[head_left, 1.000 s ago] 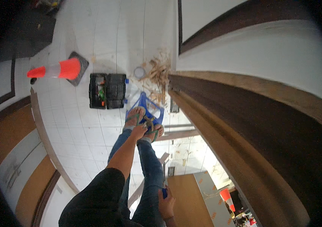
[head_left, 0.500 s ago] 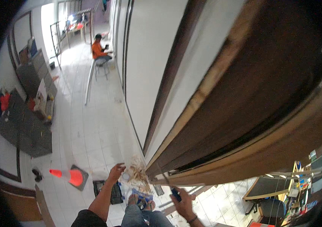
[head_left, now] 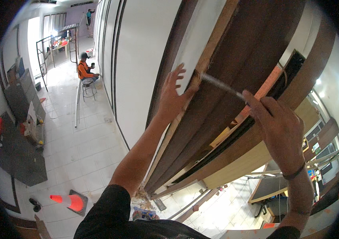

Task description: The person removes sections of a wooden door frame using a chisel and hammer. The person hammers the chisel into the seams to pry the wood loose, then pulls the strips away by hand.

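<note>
My left hand (head_left: pixel 172 96) reaches up with its fingers spread, its thumb at the raw wooden edge (head_left: pixel 213 44) of a tall dark brown frame (head_left: pixel 217 107). It holds nothing. In my right hand (head_left: pixel 279 129) is what looks like a chisel (head_left: pixel 223 85), its long metal blade smeared by motion. The blade points left, and its tip is at or close to the wooden edge, beside my left thumb; contact cannot be made out. My closed fingers hide most of its handle. The wood looks rough and chipped around the tip.
An orange traffic cone (head_left: pixel 72 202) stands on the tiled floor (head_left: pixel 66 151) at left. Dark cabinets (head_left: pixel 20 153) line the left wall. Farther off, a person in orange (head_left: pixel 84 69) sits on a stool (head_left: pixel 89 88). Scaffolding (head_left: pixel 76 46) and another person (head_left: pixel 89 18) are beyond. Wood scraps (head_left: pixel 139 195) lie below the frame.
Both hands have risen from low near my legs to the upper part of the frame. The chisel has come up with my right hand, and the view has tilted upward.
</note>
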Motion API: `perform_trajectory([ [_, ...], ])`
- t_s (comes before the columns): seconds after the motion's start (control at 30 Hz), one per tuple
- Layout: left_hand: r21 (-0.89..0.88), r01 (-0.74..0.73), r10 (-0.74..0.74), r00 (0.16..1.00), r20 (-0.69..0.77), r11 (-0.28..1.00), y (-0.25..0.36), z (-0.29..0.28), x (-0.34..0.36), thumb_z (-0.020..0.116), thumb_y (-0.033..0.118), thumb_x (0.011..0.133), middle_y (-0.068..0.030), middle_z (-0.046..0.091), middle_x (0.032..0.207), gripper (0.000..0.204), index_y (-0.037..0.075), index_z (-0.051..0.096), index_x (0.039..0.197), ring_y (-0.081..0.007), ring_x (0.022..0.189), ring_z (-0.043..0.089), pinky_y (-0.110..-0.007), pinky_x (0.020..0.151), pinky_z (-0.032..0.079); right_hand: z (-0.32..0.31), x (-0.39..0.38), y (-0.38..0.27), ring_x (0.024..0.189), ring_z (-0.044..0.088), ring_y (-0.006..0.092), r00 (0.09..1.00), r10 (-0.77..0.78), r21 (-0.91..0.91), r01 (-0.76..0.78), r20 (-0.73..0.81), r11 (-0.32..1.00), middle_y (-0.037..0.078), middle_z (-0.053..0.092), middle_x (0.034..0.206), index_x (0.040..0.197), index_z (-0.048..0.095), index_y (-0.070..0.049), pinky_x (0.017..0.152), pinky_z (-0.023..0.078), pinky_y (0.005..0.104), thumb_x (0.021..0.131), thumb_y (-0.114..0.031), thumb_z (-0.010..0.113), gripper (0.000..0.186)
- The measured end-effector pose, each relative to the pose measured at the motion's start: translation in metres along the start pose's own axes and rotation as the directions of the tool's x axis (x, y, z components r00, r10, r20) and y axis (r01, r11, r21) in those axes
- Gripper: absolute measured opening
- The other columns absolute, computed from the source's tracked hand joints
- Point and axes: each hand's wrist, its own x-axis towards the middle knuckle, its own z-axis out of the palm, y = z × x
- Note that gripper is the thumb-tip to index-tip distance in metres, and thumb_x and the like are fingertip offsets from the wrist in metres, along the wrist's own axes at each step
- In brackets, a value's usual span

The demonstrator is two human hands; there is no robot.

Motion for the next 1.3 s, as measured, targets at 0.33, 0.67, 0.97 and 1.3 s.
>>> perform_trajectory([
  [0.33,0.052,-0.148,0.153,0.983,-0.101,0.988,0.008,0.026,0.037,0.076,0.029,0.073,-0.0122,0.058,0.105,0.051,0.005,0.059,0.116,-0.0261,0.088,0.061,-0.039,0.076,0.050,-0.027,0.055,0.016,0.082,0.058,0.0221,0.943,-0.285,-0.378,0.329,0.170,0.865,0.006,0.056,0.093,0.120,0.057,-0.016,0.067,0.053,0.0326,0.078,-0.015,0.057,0.042],
  [0.67,0.082,-0.238,0.248,0.958,-0.141,0.968,0.007,0.020,0.042,0.076,0.027,0.073,-0.0150,0.062,0.095,0.048,-0.001,0.061,0.110,-0.0288,0.083,0.063,-0.035,0.071,0.051,-0.025,0.075,0.048,0.078,0.056,0.0243,0.918,-0.375,-0.411,0.393,0.128,0.822,0.007,0.057,0.090,0.121,0.058,-0.018,0.069,0.048,0.0346,0.080,-0.015,0.058,0.042],
  [0.97,0.241,-0.358,0.409,0.887,-0.215,0.902,-0.010,0.024,0.045,0.070,0.040,0.077,-0.0104,0.061,0.073,0.056,0.002,0.058,0.116,-0.0202,0.057,0.059,-0.034,0.051,0.048,-0.018,0.095,0.048,0.075,0.056,0.0234,0.906,-0.333,-0.454,0.421,0.263,0.785,0.006,0.052,0.085,0.122,0.056,-0.019,0.062,0.048,0.0346,0.078,-0.016,0.059,0.044],
  [1.3,0.221,-0.437,0.486,0.829,-0.278,0.872,-0.015,0.031,0.050,0.071,0.034,0.075,-0.0095,0.062,0.075,0.057,0.003,0.055,0.120,-0.0183,0.064,0.064,-0.030,0.053,0.052,-0.016,0.129,0.045,0.076,0.057,0.0245,0.826,-0.246,-0.599,0.544,0.508,0.588,0.010,0.055,0.090,0.120,0.055,-0.013,0.060,0.048,0.0367,0.073,-0.019,0.071,0.049],
])
